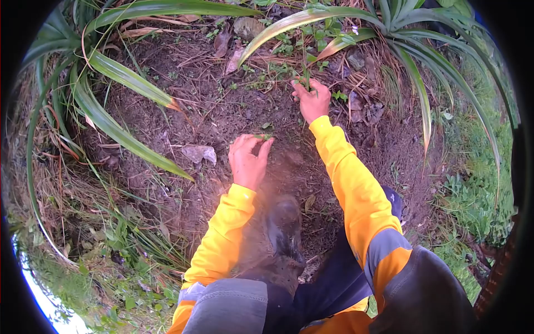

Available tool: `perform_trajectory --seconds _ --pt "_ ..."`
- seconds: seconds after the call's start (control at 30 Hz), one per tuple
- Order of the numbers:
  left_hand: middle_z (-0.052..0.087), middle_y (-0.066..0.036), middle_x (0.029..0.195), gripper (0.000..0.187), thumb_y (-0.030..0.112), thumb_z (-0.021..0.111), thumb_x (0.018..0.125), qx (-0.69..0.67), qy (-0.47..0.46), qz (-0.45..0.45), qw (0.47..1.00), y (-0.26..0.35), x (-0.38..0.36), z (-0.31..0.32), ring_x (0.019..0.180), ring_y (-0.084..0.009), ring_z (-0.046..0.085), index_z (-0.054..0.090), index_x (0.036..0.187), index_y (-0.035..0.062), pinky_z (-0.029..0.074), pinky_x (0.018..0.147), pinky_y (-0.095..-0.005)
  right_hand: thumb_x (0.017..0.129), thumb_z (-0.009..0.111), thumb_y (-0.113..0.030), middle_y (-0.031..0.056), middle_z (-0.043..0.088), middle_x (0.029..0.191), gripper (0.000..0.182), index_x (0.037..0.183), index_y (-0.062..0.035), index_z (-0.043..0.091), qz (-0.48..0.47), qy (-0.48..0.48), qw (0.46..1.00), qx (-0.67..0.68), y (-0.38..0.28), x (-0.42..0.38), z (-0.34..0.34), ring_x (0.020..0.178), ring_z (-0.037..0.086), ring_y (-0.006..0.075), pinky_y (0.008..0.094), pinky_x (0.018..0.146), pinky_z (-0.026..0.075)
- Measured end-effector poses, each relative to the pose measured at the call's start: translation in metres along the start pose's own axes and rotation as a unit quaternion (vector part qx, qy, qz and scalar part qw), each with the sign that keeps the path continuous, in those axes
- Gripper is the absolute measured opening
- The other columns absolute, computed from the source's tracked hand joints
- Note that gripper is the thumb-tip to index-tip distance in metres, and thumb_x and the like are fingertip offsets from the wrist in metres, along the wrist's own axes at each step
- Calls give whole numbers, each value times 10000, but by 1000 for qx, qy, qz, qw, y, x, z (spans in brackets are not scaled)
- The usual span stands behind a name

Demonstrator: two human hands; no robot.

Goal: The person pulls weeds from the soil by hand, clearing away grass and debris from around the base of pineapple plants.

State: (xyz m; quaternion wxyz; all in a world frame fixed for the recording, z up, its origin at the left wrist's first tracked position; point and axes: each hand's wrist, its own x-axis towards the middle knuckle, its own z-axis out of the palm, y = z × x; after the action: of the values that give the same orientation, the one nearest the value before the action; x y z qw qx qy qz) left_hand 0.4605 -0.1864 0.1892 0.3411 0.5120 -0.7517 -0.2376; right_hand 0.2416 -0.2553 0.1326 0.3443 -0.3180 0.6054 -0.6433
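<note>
Right out toward the far edge of the soil (222,106) with the right hand (312,100), and pinching! Caught between the bent fingers, with no gap to speak of: a slender green stem (305,71), upright between the left strap-leaved plant (129,78) and the right strap-leaved plant (389,33), nearer the latter. Over to the left hand (248,161), lower down, around the middle of the soil: thumb and forefinger brought together near the tips, with a small green sprig (261,136) between them. Held firmly or only lightly? Can't tell from here.

On to technique, then. Looks like a case for a low grip: best to slide down to the base, close to the soil, and take in the whole stem rather than its leaves. Then draw straight up, slow and steady, no jerking; too thin, most likely, to survive a sharp tug without snapping. Worth loosening the soil round the base with a fingertip if stuck fast. Mind the brown-tipped leaf (347,40) just beside, too: easily snagged. Hold the sprig well clear meanwhile, and stay balanced over the muddy boot (285,220), toward the near edge.
</note>
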Motion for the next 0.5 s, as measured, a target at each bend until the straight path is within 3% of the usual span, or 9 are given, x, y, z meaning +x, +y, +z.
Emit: perform_trajectory --seconds 0.03,0.07,0.17,0.2,0.27,0.33,0.43,0.47,0.5 --pt "745 -118 928 163 76 856 839 -11 5 -7 1000 -1 -7 -2 778 -220 699 747 917 -17 559 732 -325 925 756 -45 93 742 910 159 1078 -10 785 4 9 999 47 -4 -7 -1 684 696 95 255 579 554" --pt "746 -114 931 160 65 857 844 -23 17 -7 1000 -1 -12 -6 780 -190 701 746 922 -20 562 730 -303 901 782 -62 99 737 918 186 1076 1 778 5 2 999 38 -14 -17 -2 693 704 138 280 629 572" --pt "751 -100 922 148 110 860 826 -28 43 -68 996 -7 -25 -10 833 -261 699 767 900 21 528 805 -374 856 834 -106 127 722 936 271 1096 4 772 -48 -29 995 -84 -11 -28 0 757 717 188 304 707 583" --pt "752 -101 923 141 108 857 830 -23 47 -66 996 -10 -26 -10 839 -265 697 767 896 23 533 807 -380 812 870 -138 132 716 939 331 1103 -10 777 -141 -4 976 -166 -10 -29 1 820 720 250 353 784 581" --pt "753 -101 927 141 107 860 829 -24 46 -59 997 -17 -27 -10 840 -265 696 767 896 26 535 806 -383 799 880 -143 128 719 939 331 1092 -24 783 -105 21 980 -165 -14 -28 17 836 717 273 381 795 575" --pt "754 -100 929 140 107 862 827 -17 42 -51 998 -26 -30 -9 842 -266 696 767 895 29 537 805 -384 796 884 -145 124 723 960 344 1102 -28 777 -190 70 949 -242 0 -20 28 813 703 322 422 801 574" --pt "756 -97 925 140 107 864 825 4 34 -24 999 -34 -33 -7 845 -272 695 767 889 29 539 805 -384 873 848 -120 67 707 931 405 1241 -7 721 -284 15 923 -261 28 -5 20 742 680 186 283 687 581" --pt "756 -95 922 141 108 865 824 15 39 -7 999 -35 -33 -7 845 -273 695 766 887 29 540 806 -383 926 803 -104 33 696 885 319 1221 -16 720 -179 -40 965 -186 26 -4 17 676 650 129 268 595 558" --pt "757 -94 920 142 109 866 823 26 46 11 999 -36 -32 -6 845 -274 695 766 885 29 540 807 -383 928 798 -99 53 698 918 276 1182 -15 730 -106 -18 987 -121 25 -4 15 683 661 147 279 601 561"
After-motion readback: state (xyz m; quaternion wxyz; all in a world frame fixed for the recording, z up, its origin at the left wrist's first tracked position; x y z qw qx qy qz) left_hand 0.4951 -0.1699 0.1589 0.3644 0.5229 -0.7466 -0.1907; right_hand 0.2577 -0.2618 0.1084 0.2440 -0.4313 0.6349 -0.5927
